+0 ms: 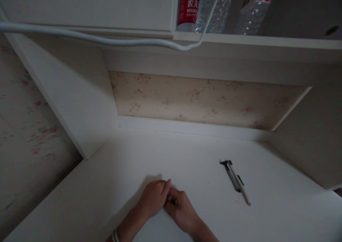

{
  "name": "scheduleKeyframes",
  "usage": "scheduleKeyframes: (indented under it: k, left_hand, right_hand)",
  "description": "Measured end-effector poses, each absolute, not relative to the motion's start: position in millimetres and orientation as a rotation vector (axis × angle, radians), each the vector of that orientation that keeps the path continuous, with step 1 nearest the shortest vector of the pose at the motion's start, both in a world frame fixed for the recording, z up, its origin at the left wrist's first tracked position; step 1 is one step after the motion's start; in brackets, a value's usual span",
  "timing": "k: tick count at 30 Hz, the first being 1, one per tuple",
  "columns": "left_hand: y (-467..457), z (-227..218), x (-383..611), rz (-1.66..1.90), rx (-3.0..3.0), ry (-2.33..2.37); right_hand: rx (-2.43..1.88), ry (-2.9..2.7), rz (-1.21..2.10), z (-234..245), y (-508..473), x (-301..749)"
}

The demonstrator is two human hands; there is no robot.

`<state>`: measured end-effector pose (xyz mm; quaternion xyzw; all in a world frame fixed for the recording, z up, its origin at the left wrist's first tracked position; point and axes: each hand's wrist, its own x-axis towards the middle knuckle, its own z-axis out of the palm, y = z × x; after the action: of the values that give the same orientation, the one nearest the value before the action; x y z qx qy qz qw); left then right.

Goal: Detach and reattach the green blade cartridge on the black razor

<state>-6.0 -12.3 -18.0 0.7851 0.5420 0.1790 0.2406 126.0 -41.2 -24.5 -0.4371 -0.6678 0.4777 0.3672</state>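
Note:
My left hand [155, 198] and my right hand [182, 210] rest together on the white desk, their fingers touching in front of me. Both are closed with the fingers curled in, and I see no object in either. The left thumb lies against the curled fingers of the right hand. Right of my hands, apart from them, a pale pen [242, 188] lies slanted on the desk. Close against it is a grey, slim tool [233, 178] with a dark head, its kind unclear. A bit of green shows beside the pen.
The white desk [128, 156] runs back to a low ledge [187, 123] and flower-patterned wallpaper [171, 96]. White side panels stand left and right. Overhead, a shelf holds several plastic bottles [213, 10], and a white cable [120, 41] hangs across in front of it.

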Motion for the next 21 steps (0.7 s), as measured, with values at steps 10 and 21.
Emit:
scheduleKeyframes:
  k: [10, 21]
  left_hand:
    - [-13.8, -18.0, -5.9, 0.49, 2.161, 1.479]
    - [-12.6, -18.7, -6.2, 0.492, 2.156, 1.471]
  right_hand:
    - [-1.135, -1.738, 1.217, -27.0, -41.0, 125.7]
    - [-1.121, -1.73, 1.212, -21.4, -42.7, 126.0]
